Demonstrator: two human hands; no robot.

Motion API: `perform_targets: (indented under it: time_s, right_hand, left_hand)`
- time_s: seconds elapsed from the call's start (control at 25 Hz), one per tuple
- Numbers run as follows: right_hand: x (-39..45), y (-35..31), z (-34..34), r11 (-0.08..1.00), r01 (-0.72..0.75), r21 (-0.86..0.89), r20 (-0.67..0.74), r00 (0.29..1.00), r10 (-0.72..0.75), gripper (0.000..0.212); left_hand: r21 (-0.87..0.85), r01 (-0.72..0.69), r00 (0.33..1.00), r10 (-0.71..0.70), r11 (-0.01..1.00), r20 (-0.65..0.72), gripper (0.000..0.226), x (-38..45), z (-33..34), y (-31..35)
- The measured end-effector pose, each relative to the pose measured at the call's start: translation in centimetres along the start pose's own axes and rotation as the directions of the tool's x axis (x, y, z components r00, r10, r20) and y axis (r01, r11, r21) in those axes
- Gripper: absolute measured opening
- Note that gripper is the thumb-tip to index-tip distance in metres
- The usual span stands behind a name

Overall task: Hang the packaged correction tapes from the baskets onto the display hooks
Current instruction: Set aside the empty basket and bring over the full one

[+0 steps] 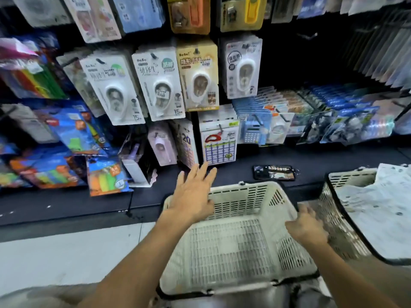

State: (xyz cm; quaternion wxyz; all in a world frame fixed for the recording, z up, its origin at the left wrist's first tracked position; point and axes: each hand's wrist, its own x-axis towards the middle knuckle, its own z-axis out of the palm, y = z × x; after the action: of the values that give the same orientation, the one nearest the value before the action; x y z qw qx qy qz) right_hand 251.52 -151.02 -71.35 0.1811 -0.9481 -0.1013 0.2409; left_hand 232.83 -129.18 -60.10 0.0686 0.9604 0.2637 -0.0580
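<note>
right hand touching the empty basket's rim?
Touching. The head view shows the right hand with fingers curled over the right rim of the empty basket, no gap visible between them.

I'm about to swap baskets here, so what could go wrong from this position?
1. The empty basket is held only at its right rim by the right hand; the left hand is open above it, so it may tip.
2. The phone lies on the shelf just behind the basket and could be knocked.
3. The full basket stands close alongside and could be bumped.
</note>
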Motion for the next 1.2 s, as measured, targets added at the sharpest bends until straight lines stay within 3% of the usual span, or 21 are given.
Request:
perform_targets:
  time_s: [0.12, 0.24, 0.32, 0.4, 0.44, 0.52, 0.56, 0.64, 0.76, 0.96, 1.08, 1.2]
  right_hand:
    - [-1.9, 3.7, 1.7, 0.984, -0.117, 0.135, 0.082, 0.991, 0.107, 0.057]
    - [-3.4, 3.6, 3.4, 0.998, 0.047, 0.038, 0.075, 0.996, -0.050, 0.059]
    - [-5.7, 1.3, 5.9, 0.978, 0.178, 0.105, 0.171, 0.966, -0.194, 0.061]
    - [-8.5, -1.8, 9.7, 0.914, 0.238, 0.330, 0.353, 0.866, -0.353, 0.060]
    - [-10.1, -3.6, 11.8, 0.877, 0.185, 0.444, 0.482, 0.776, -0.407, 0.060]
    - [-12.7, -7.1, 15.0, 0.878, 0.082, 0.472, 0.667, 0.618, -0.416, 0.063]
    - [-13.3, -8.4, 15.7, 0.901, 0.103, 0.421, 0.690, 0.608, -0.392, 0.067]
    - [-12.8, -8.9, 16.3, 0.924, 0.189, 0.332, 0.642, 0.673, -0.368, 0.067]
    - [-10.5, -6.4, 13.2, 0.942, 0.203, 0.266, 0.575, 0.751, -0.324, 0.054]
    - [-7.2, 1.2, 4.6, 0.958, 0.087, 0.275, 0.295, 0.940, -0.170, 0.040]
    - [-7.2, 5.3, 0.0, 0.950, 0.049, 0.308, 0.165, 0.981, -0.104, 0.037]
    - [-7.3, 8.1, -3.4, 0.961, 0.036, 0.274, 0.094, 0.993, -0.064, 0.040]
  left_hand:
    - [-0.050, 0.060, 0.994, -0.054, 0.997, 0.100, 0.090, -1.6, 3.5, -0.5]
    - [-0.121, 0.107, 0.988, -0.092, 0.987, 0.120, 0.085, -2.8, 6.1, -0.9]
    - [-0.140, 0.135, 0.983, -0.115, 0.981, 0.142, 0.083, -3.8, 7.3, -1.0]
    - [-0.170, 0.162, 0.980, -0.138, 0.972, 0.145, 0.083, -4.6, 7.7, -1.1]
    - [-0.189, 0.177, 0.979, -0.154, 0.966, 0.130, 0.083, -4.9, 7.8, -1.3]
    - [-0.211, 0.214, 0.975, -0.194, 0.954, 0.109, 0.084, -6.0, 7.8, -2.2]
    - [-0.211, 0.236, 0.970, -0.217, 0.949, 0.109, 0.085, -6.6, 7.9, -2.8]
    - [-0.208, 0.289, 0.956, -0.268, 0.935, 0.120, 0.084, -7.5, 7.8, -3.9]
    - [-0.231, 0.299, 0.953, -0.277, 0.926, 0.125, 0.081, -7.9, 7.2, -3.1]
    - [-0.302, 0.102, 0.991, -0.071, 0.948, 0.112, 0.081, -5.4, 5.8, 4.9]
    - [-0.341, -0.061, 0.993, 0.093, 0.938, 0.077, 0.081, -4.2, 4.7, 9.9]
    - [-0.348, -0.130, 0.983, 0.166, 0.929, 0.077, 0.079, -3.5, 4.6, 12.2]
